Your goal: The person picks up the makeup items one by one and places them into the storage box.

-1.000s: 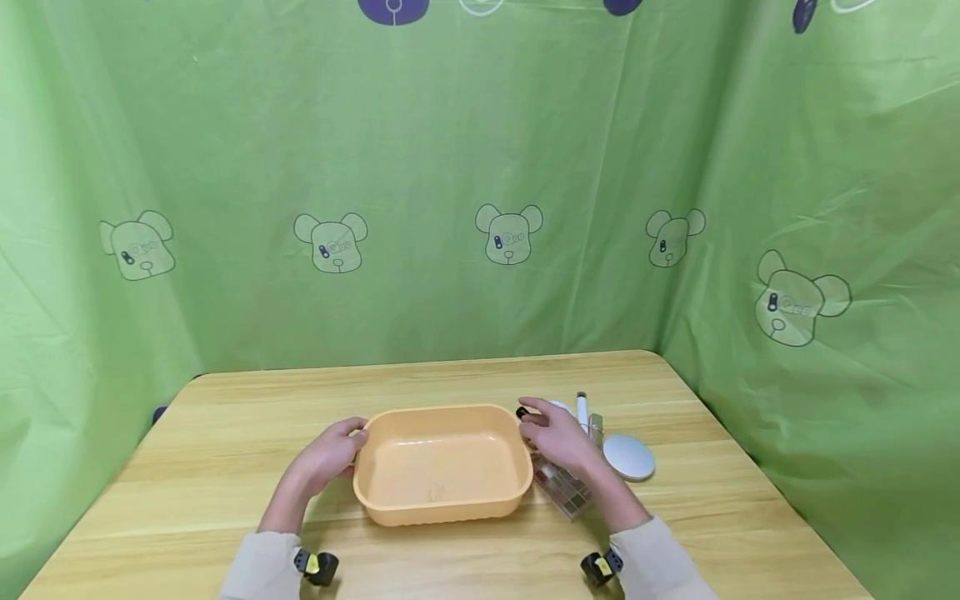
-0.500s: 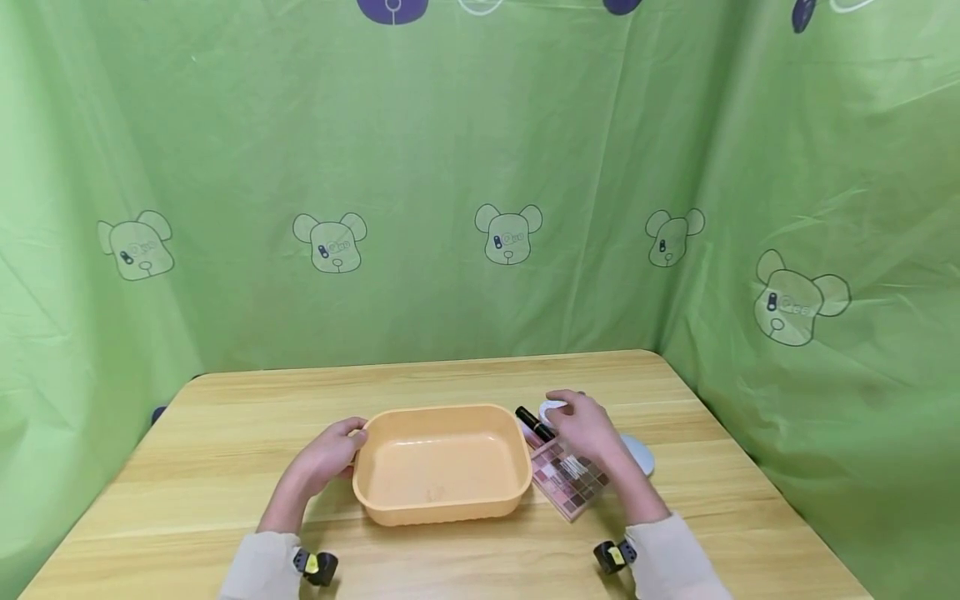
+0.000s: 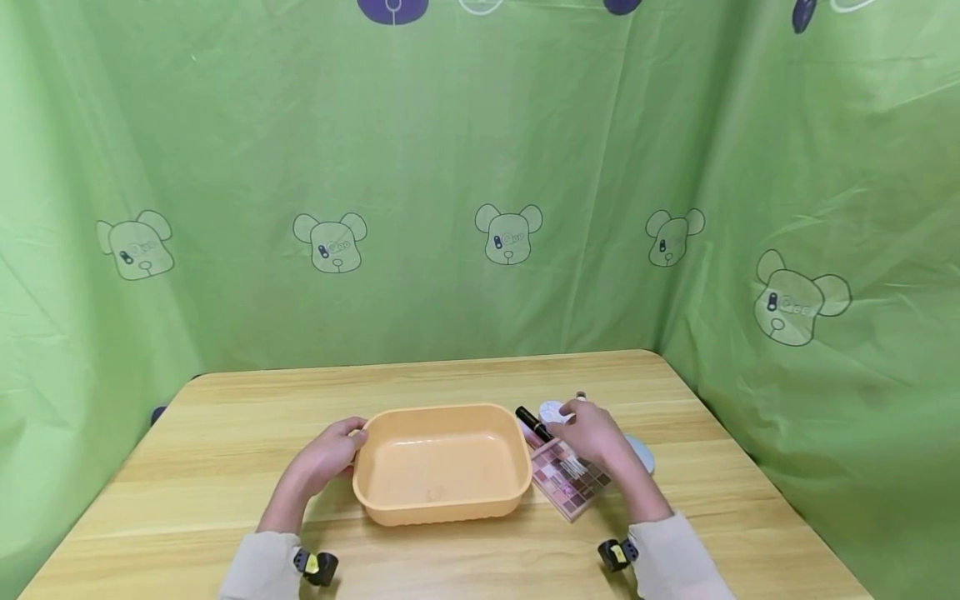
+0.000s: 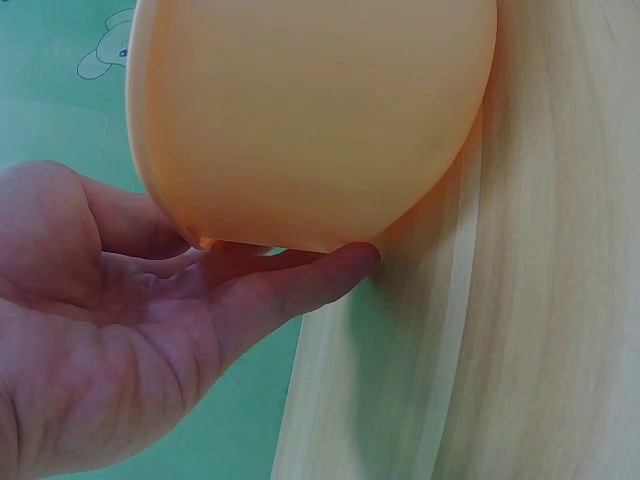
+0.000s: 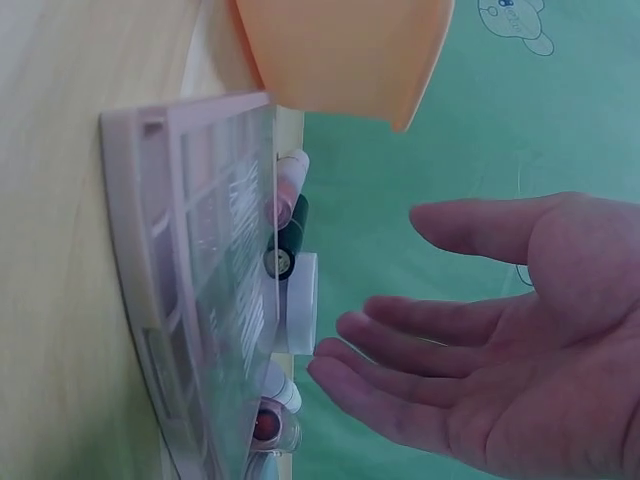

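In the head view my left hand (image 3: 327,454) holds the left end of an orange plastic basin (image 3: 442,512). Seen from the left wrist, the thumb and fingers of the left hand (image 4: 200,310) pinch the basin's end wall (image 4: 320,120) at its rim and underside. My right hand (image 3: 592,429) hovers above an eyeshadow palette (image 3: 566,483), fingers spread and holding nothing. From the right wrist, the right hand (image 5: 500,340) is apart from the palette (image 5: 215,250). Beyond it lie a black tube (image 3: 534,423), a pink tube (image 5: 290,185) and a white round case (image 3: 551,412).
A pale round compact (image 3: 641,454) lies partly hidden behind the right forearm. Behind the right hand shows the tip of a slim tube (image 3: 581,396). Everything is on a wood-grain table (image 3: 300,392), with green curtains (image 3: 420,317) behind and at both sides.
My right hand has moved right, away from the basin's right end, then slightly nearer me, uncovering the black tube and more of the palette. The left hand and the basin have stayed put.
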`<state>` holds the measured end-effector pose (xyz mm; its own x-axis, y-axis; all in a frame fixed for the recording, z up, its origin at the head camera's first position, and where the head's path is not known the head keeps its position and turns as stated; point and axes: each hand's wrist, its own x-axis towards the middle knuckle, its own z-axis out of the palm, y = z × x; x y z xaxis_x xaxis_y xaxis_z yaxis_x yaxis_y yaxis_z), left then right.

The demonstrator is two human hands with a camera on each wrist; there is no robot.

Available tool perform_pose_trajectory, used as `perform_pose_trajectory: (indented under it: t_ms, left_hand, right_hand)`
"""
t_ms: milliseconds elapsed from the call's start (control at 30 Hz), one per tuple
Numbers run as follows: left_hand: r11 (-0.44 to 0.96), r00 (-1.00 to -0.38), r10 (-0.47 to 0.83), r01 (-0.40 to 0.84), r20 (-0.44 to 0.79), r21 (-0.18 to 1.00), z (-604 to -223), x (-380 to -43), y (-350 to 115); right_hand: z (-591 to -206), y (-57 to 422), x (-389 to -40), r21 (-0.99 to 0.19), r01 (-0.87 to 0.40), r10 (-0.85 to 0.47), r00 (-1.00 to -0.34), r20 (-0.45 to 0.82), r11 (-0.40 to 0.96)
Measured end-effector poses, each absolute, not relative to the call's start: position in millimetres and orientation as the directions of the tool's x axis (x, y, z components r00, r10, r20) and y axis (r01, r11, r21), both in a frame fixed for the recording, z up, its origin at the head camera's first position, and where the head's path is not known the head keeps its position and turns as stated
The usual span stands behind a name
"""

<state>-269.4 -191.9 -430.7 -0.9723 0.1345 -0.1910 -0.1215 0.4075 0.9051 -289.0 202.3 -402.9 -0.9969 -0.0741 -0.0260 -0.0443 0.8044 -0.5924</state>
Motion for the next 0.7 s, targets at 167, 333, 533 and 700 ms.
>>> perform_pose_trajectory:
  t_ms: [167, 333, 533, 700]
  left_hand:
    - [0.409, -0.973, 0.131, -0.124, -0.193, 0.904, -431, -269, -192]
    - [0.413, -0.973, 0.127, -0.125, -0.194, 0.902, -431, -268, -192]
    - [0.412, -0.972, 0.127, -0.128, -0.196, 0.902, -430, -268, -191]
    - [0.41, -0.972, 0.128, -0.128, -0.196, 0.903, -429, -268, -192]
  right_hand:
    - [-407, 203, -291, -0.543, -0.034, -0.076, -0.996, -0.056, 0.839]
    - [-410, 203, -293, -0.494, -0.023, -0.074, -0.994, -0.085, 0.869]
    - [-415, 201, -294, -0.458, 0.02, -0.044, -0.991, -0.13, 0.889]
    - [-417, 198, -291, -0.451, 0.034, -0.03, -0.99, -0.135, 0.892]
